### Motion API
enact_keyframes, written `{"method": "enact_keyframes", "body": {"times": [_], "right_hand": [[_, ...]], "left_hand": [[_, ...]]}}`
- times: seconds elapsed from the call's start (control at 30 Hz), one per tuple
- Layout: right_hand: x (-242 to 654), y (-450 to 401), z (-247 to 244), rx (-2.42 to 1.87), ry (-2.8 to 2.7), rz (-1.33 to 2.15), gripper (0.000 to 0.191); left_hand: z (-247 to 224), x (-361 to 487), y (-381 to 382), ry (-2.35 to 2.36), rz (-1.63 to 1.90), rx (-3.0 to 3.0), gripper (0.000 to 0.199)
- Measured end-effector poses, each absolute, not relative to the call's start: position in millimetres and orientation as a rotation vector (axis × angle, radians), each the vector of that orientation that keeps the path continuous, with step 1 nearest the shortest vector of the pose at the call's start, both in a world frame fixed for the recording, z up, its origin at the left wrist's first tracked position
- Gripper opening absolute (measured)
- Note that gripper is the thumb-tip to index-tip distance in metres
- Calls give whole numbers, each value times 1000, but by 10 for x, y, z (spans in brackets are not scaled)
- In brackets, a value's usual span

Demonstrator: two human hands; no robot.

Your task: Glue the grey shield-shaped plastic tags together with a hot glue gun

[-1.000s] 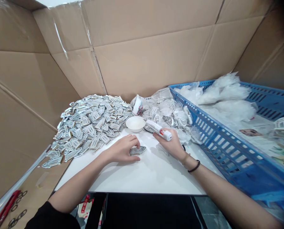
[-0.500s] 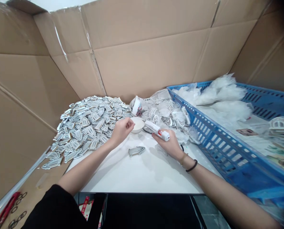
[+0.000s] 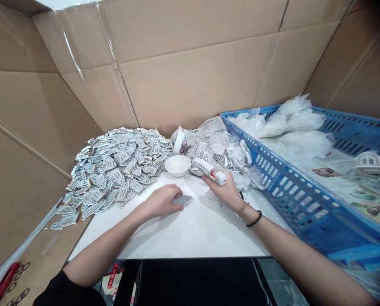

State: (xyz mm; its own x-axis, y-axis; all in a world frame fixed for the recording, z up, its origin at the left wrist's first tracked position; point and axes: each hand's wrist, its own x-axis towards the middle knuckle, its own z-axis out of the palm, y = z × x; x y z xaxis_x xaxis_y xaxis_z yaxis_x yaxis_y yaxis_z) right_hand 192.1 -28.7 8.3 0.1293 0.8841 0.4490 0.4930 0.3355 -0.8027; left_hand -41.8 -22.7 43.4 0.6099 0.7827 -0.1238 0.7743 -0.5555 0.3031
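My left hand (image 3: 166, 201) has its thumb and fingers closed around the left end of a grey arch-shaped piece (image 3: 184, 200) lying on the white table (image 3: 205, 236). Its pointed end shows to the right of my fingers. My right hand (image 3: 225, 189) is wrapped round a white pen-like tool (image 3: 205, 166) with a red part, its tip pointing up and left. Between my hands and farther back stands a small white bowl (image 3: 177, 166); its contents are not clear. A large heap of similar grey pieces (image 3: 113, 165) lies at the back left.
Bagged pieces (image 3: 228, 151) and a printed plastic bag (image 3: 180, 142) lie behind the tool. A blue basket (image 3: 282, 180) holding plastic bags stands at the right. Cardboard walls (image 3: 193, 72) enclose the back. Red-handled scissors (image 3: 7, 280) and dark rings lie at lower left.
My left hand has moved from the bowl down to the grey piece and taken hold of it. My right hand still holds the tool in nearly the same place.
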Motion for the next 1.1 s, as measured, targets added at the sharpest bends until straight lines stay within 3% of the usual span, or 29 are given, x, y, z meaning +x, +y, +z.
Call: {"method": "enact_keyframes", "body": {"times": [0.27, 0.53, 0.77, 0.93, 1.1], "right_hand": [[1919, -276, 77, -1366, -1531, 448, 41], [1933, -274, 48, -1340, -1529, 488, 41], [1934, -265, 40, -1352, -1542, 489, 40], [1935, -271, 28, -1342, -1536, 489, 40], [1941, -260, 2, -1354, -1537, 501, 40]], "left_hand": [[249, -492, -99, 1237, 370, 2347, 29], [191, -333, -152, 934, 775, 1269, 47], [209, -338, -118, 873, 812, 895, 7], [204, -347, -155, 860, 803, 964, 14], [139, -328, -218, 865, 797, 1126, 33]]}}
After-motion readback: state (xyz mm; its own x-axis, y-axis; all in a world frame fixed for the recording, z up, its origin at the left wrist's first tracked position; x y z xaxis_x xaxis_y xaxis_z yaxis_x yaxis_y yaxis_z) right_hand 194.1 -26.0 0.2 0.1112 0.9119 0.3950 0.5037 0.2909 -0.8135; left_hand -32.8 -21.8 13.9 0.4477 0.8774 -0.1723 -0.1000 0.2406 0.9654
